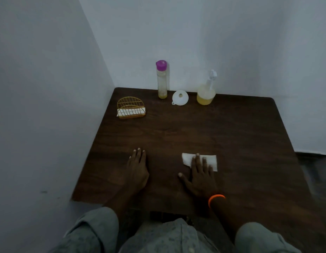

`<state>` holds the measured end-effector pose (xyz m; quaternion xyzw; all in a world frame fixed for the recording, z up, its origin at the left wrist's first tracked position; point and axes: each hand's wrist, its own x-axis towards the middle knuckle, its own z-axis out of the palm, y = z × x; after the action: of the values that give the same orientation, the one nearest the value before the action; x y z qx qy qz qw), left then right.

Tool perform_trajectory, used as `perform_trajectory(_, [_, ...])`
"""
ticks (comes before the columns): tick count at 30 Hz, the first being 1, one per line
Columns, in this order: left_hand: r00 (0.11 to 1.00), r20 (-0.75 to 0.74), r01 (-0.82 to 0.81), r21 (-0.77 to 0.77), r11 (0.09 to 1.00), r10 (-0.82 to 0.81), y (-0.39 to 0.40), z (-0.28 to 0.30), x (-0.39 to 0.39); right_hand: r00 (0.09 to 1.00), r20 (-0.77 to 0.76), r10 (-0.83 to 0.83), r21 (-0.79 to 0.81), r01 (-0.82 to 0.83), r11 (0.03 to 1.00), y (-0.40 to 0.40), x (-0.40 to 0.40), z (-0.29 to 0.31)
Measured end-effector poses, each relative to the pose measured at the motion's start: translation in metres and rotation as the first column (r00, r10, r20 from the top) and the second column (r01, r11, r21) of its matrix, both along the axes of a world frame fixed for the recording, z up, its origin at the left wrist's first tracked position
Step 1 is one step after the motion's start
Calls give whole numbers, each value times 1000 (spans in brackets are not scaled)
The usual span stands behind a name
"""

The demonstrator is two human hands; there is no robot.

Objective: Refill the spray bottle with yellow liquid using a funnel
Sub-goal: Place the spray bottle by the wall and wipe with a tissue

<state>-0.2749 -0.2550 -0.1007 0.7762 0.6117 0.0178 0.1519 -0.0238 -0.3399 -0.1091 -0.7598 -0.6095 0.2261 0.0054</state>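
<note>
Your right hand lies flat with its fingers straight, pressing a white folded paper tissue onto the dark wooden desk, and your left hand rests released and palm-down just to the left of that tissue, holding nothing. Take the round clear spray bottle with the white trigger head as your landmark: it stands upright at the far edge of the desk against the wall, well beyond both hands, with its trigger head on and yellow liquid filling roughly its lower half. Just left of it the white plastic funnel lies on the desk with its wide mouth up, not seated in any neck. Further left of the spray bottle stands the tall clear bottle with the purple cap, capped, with only a thin band of yellow liquid at its bottom. Far left of it, nearer the side wall, sits a gold wire napkin holder with white tissues in it. Judging from this layout, your pouring looks finished: the source is nearly drained, the spray bottle is closed and the funnel set aside. What seems left is only wiping the desk and disposing of the tissue, though no spill is visible under it.
</note>
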Motion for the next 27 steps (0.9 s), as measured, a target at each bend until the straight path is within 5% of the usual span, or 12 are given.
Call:
perform_trajectory(12, [1000, -4, 20, 4, 1000, -20, -16, 8, -22, 879, -22, 477, 20, -477, 879, -11, -125, -15])
perform_trajectory(27, [988, -47, 144, -11, 990, -144, -13, -13, -5, 993, 113, -29, -15, 31, 999, -86, 53, -5])
